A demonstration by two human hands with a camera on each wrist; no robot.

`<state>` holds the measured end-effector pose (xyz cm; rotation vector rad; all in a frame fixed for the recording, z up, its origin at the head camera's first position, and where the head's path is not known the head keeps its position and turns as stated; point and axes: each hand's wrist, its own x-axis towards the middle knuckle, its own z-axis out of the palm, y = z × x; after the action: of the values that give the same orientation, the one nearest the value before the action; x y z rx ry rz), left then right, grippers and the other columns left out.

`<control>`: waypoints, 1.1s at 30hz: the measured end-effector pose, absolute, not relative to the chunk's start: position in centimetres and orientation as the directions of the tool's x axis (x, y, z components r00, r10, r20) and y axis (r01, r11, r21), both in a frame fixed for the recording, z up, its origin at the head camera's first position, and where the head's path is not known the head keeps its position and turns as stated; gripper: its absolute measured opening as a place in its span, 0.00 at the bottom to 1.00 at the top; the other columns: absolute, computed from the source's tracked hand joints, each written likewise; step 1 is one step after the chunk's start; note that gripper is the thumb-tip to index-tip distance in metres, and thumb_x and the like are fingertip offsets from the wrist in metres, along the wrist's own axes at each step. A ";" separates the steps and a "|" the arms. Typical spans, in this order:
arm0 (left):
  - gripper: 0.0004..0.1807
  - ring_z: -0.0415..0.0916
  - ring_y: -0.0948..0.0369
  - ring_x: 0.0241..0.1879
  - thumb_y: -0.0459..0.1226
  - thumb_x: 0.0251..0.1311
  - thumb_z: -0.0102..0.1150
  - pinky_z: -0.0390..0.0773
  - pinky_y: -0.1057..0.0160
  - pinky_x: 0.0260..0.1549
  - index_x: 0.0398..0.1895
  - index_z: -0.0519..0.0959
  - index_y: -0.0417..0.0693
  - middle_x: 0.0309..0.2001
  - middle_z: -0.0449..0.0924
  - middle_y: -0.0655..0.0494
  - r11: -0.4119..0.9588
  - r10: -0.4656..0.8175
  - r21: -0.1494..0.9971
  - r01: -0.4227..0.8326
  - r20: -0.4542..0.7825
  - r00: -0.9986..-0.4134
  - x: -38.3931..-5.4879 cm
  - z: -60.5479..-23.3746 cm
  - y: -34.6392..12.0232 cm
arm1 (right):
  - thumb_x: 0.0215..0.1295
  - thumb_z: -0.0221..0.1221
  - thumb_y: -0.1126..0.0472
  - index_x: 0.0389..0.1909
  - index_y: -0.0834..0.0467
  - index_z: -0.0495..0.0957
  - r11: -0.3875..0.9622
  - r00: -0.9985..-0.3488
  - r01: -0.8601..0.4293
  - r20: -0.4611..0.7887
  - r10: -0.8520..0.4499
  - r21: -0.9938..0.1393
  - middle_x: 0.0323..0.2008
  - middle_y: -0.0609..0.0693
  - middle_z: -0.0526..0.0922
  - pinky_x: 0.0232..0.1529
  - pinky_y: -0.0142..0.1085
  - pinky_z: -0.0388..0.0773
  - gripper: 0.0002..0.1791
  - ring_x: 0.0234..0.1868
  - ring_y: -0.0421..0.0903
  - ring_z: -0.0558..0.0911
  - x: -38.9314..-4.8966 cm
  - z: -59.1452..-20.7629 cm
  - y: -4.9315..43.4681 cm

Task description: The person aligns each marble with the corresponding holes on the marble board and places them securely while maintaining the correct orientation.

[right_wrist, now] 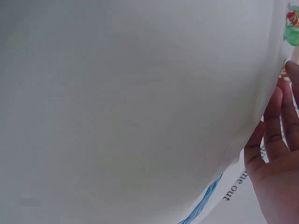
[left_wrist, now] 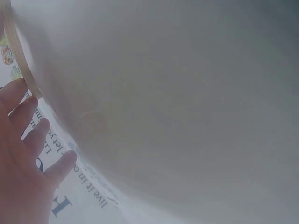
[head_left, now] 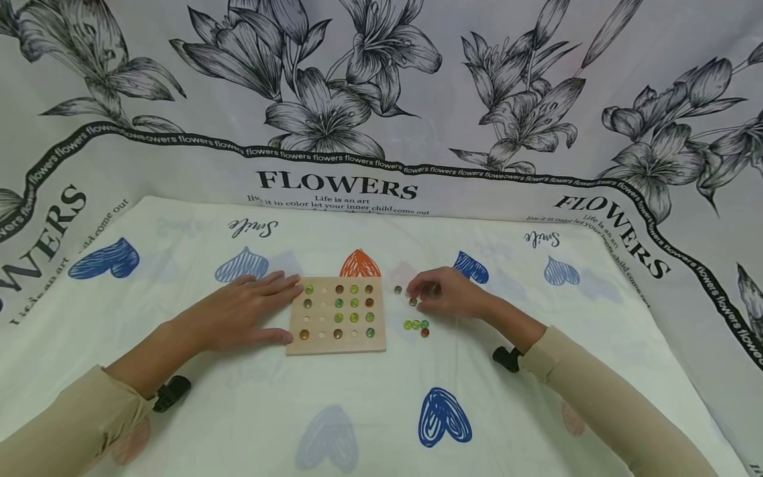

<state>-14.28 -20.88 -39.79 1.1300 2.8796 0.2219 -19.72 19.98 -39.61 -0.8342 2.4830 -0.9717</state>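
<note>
A square wooden board (head_left: 316,326) with rows of shallow holes lies flat on the cloth, several of them filled with green, yellow and brown glass marbles. My left hand (head_left: 234,313) rests at its left side, fingers spread, with fingertips on the upper left edge and thumb at the lower left corner. To the right of the board, my right hand (head_left: 450,293) has its thumb and index finger curled at a brownish marble (head_left: 413,302), pinching it close over the cloth. One more dark marble (head_left: 398,289) lies just left of these fingertips.
Below the right hand, a small group of loose green and brown marbles (head_left: 416,324) lies near the board's right edge. The white cloth (head_left: 238,424) has printed hearts. Behind the table hangs a flower-printed curtain (head_left: 441,119). Both wrists carry black straps.
</note>
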 end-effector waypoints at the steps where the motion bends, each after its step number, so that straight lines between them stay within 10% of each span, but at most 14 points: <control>1: 0.48 0.61 0.45 0.72 0.70 0.60 0.50 0.65 0.35 0.63 0.75 0.63 0.51 0.75 0.61 0.54 0.724 0.679 0.147 0.674 0.015 -0.734 -14.3 -39.8 -20.9 | 0.59 0.69 0.68 0.47 0.55 0.85 0.591 -0.767 -0.397 -0.099 -0.634 -0.702 0.40 0.44 0.86 0.43 0.34 0.79 0.14 0.39 0.43 0.79 -19.7 -39.7 20.0; 33: 0.49 0.60 0.45 0.72 0.71 0.60 0.48 0.66 0.35 0.61 0.76 0.63 0.51 0.75 0.61 0.54 0.724 0.679 0.158 0.671 0.005 -0.734 -14.5 -39.8 -21.0 | 0.63 0.65 0.67 0.49 0.58 0.84 0.555 -0.745 -0.438 -0.061 -0.665 -0.707 0.42 0.44 0.86 0.48 0.39 0.79 0.13 0.42 0.42 0.79 -18.9 -38.4 17.2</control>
<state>-14.53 -21.03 -39.83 1.1239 2.8674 0.2315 -18.92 17.16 -38.40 -0.9069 2.4720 -0.9936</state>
